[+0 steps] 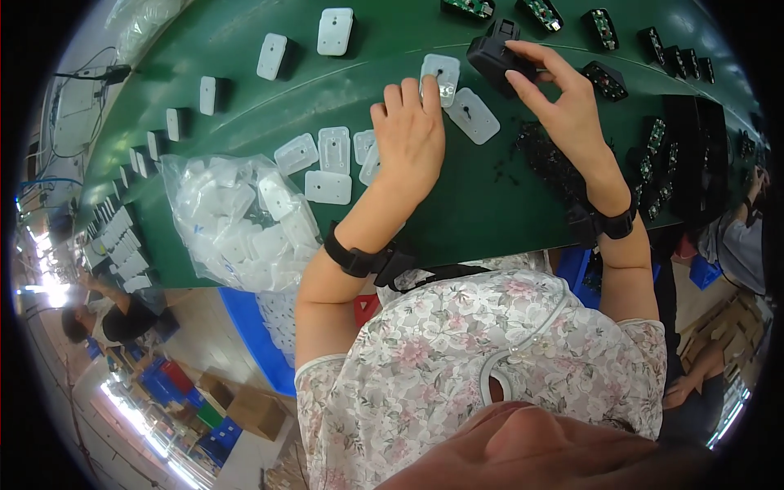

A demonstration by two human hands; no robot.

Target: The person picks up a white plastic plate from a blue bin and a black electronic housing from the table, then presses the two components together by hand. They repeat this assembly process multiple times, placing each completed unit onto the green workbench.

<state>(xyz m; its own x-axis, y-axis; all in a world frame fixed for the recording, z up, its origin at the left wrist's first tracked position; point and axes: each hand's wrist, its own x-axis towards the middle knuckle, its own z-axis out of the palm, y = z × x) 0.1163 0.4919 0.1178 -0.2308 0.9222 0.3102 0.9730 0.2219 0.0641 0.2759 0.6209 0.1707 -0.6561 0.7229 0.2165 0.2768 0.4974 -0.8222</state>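
Note:
My right hand (pixel 567 106) grips a black plastic housing (pixel 500 59) between thumb and fingers, above the green table. My left hand (pixel 411 139) is palm down with its fingers stretched forward; its thumb is hidden. Its index fingertip overlaps the left edge of a translucent white plastic cover (pixel 445 72). Just right of that lies a second white cover (pixel 474 116). More white covers (pixel 328 187) are spread to the left of my left hand, some partly hidden behind it. A pile of small black parts (pixel 543 151) sits under my right wrist.
A clear bag of white covers (pixel 245 216) rests at the table's near left edge. White-topped housings (pixel 335 33) stand in a curved row on the left. Black housings with circuit boards (pixel 602 30) line the far right. A black box (pixel 694 155) stands at right.

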